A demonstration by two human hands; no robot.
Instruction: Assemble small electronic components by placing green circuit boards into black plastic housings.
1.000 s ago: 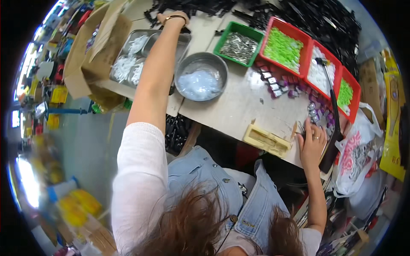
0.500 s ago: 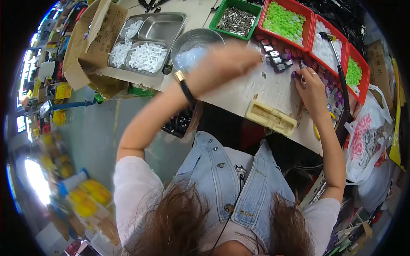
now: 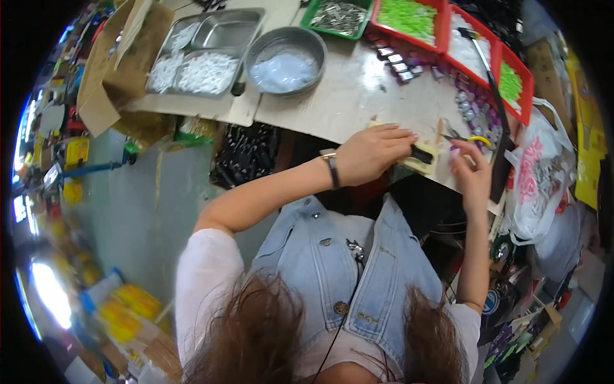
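At the table's near edge, my left hand (image 3: 376, 155) lies over a cream block (image 3: 417, 168), hiding most of it. Its fingers are pressed together, with a small black part (image 3: 421, 153) at their tips, in the block's recess. Just to the right, my right hand (image 3: 471, 171) pinches a small purple piece (image 3: 455, 152) between thumb and fingertips. Behind that hand lies a pair of scissors with yellow handles (image 3: 480, 140). Purple and silver pieces (image 3: 472, 114) are strewn beyond the scissors, and a row of shiny dark blocks (image 3: 398, 65) lies farther back.
A metal bowl (image 3: 256, 50) with a clear bag stands left of centre, beside a steel tray (image 3: 261, 22) of white parts. Red bins (image 3: 441, 42) and a green bin (image 3: 309, 24) line the back. A black-handled tool (image 3: 494, 86) leans across the bins. A white plastic bag (image 3: 534, 185) hangs at right.
My left hand has come from above the table, near the bowl, down onto the cream block. My right hand has drawn back toward the block with the purple piece. The whole view has shifted slightly.
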